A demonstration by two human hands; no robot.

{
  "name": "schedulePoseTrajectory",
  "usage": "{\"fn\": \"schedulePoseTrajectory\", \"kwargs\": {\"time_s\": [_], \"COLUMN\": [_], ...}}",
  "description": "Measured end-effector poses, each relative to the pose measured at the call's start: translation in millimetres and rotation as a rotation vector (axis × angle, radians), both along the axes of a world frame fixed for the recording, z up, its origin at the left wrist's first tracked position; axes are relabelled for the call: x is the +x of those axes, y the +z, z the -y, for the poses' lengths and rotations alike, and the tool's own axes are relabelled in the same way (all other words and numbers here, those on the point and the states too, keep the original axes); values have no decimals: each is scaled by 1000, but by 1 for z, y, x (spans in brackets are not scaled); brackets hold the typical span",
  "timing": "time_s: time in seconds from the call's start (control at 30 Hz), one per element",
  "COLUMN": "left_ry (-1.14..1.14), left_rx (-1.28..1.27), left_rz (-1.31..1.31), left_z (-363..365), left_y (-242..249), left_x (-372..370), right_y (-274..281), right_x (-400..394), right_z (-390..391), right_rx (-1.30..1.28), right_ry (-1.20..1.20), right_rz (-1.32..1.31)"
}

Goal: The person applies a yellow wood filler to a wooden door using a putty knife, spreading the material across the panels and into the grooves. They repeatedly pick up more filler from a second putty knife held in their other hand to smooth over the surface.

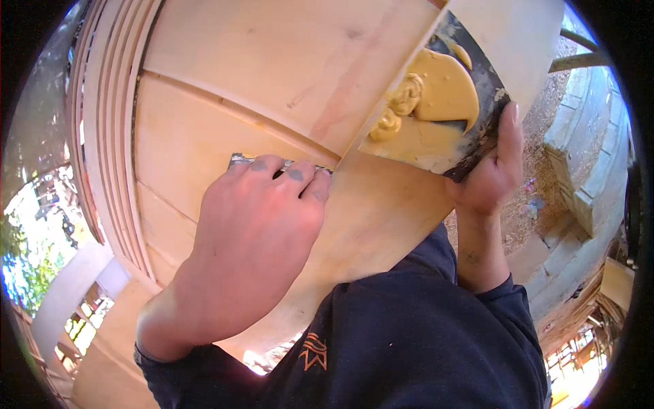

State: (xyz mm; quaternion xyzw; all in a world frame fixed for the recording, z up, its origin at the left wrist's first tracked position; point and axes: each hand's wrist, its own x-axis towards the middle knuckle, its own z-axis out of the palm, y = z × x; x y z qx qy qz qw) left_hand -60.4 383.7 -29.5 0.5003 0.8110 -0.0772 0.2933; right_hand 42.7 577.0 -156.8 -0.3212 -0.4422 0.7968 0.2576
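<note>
My left hand [255, 238] is closed, knuckles up, over a thin flat scraper [237, 159]. Only a smeared strip of the scraper shows past the fingers, against the pale wooden panel [184, 123] near a groove. Grey smudges mark some of the fingers. At the right, my right hand [492, 170] grips the lower right edge of a dark flat plate [487, 75], its thumb along the rim and its other fingers mostly hidden. A thick mound of yellow putty [446, 88] lies on that plate. The plate's left edge is beside the panel's edge.
Ridged wooden molding [112, 136] runs down the panel's left side. Pale blocks or boards [579, 150] lie on the debris-strewn ground [531, 198] at right. A curved pale wooden piece [65, 293] stands at lower left.
</note>
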Motion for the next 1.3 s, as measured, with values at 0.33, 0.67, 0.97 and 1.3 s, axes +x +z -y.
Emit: {"fn": "schedulePoseTrajectory", "kwargs": {"time_s": [0.33, 0.67, 0.97, 1.3], "left_ry": [-148, -177, -157, -224], "left_rx": [-23, 24, 97, -63], "left_rz": [-14, -19, -54, 125], "left_z": [-8, 5, 10, 21], "left_y": [-2, -3, -6, -4], "left_x": [1, 0, -1, -7], "right_y": [8, 10, -10, -14], "right_x": [-3, -7, 2, 2], "right_z": [0, 6, -1, -2], "right_rx": [89, 36, 269, 291], "right_ry": [52, -63, -30, -26], "right_rz": [-8, 36, 86, 95]}}
